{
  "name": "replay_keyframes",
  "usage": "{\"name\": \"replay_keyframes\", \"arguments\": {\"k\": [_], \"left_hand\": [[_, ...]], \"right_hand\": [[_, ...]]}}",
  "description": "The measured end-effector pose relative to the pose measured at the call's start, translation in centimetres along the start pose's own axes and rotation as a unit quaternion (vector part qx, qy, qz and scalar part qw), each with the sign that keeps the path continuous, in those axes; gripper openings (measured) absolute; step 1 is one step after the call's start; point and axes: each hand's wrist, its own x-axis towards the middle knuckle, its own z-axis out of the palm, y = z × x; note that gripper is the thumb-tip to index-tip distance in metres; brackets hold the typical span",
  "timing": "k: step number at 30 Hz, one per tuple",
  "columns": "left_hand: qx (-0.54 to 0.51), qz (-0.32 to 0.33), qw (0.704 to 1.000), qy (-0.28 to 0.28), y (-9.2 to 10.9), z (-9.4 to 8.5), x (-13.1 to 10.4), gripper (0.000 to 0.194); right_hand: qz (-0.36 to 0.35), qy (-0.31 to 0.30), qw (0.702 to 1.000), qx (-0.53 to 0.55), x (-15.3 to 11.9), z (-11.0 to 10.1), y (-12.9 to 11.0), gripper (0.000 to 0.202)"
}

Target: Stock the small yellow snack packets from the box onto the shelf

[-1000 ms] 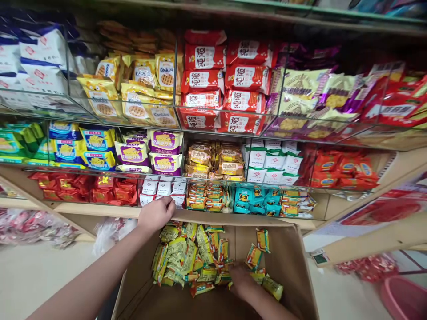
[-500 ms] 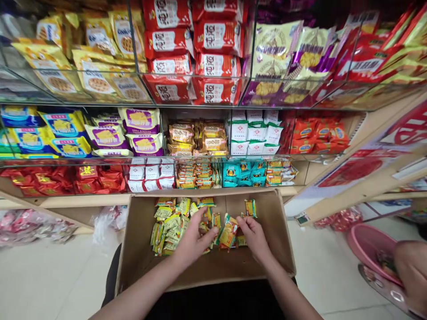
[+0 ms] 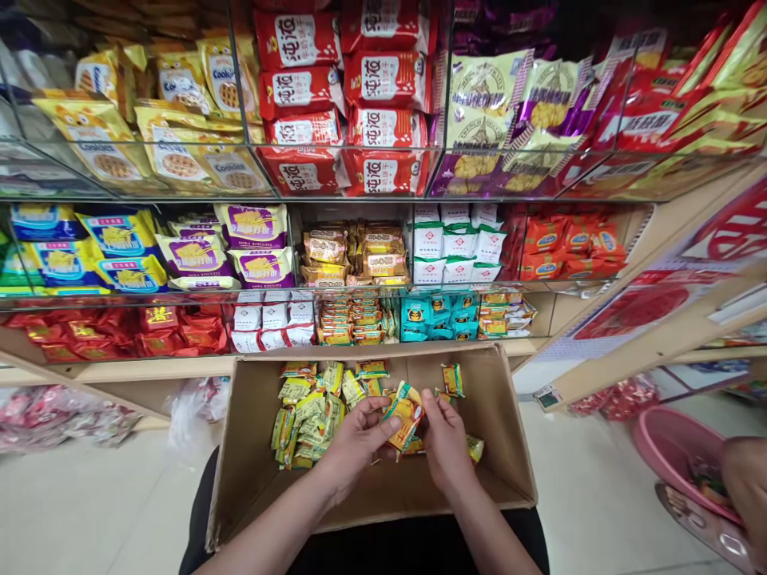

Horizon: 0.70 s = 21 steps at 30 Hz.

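Note:
A small orange-yellow snack packet (image 3: 406, 415) with a green edge is held up over an open cardboard box (image 3: 491, 471). My left hand (image 3: 359, 435) is closed on its left side, the thumb lying across the front. At the packet's right edge, the fingers of my right hand (image 3: 447, 439) are pinched together; the tips of some are hidden. Beneath and left of my hands, many yellow-green packets (image 3: 311, 419) lie loosely piled in the box. One more packet (image 3: 452, 379) rests near the box's back right, and another (image 3: 475, 449) peeks out beside my right hand.
Shelves behind the box hold red biscuit packs (image 3: 300, 92), yellow cookie bags (image 3: 180, 152), teal packets (image 3: 440, 311) and small orange packets (image 3: 351, 323). Plastic-wrapped goods (image 3: 60, 415) sit low at left. At right are a pink basin (image 3: 665, 447) and another person's sandalled foot (image 3: 689, 511).
My left hand has gone from open to closed on the packet's left side. The packet has tilted and shifted slightly left, with my right hand staying at its right edge.

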Motion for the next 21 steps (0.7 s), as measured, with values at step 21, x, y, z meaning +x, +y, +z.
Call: {"name": "replay_keyframes", "arguments": {"k": [21], "left_hand": [[0.497, 0.328, 0.800, 0.076, 6.7, -5.1, -1.3, 0.028]], "right_hand": [[-0.208, -0.177, 0.848, -0.455, 0.7, 1.1, -5.8, 0.031]]}}
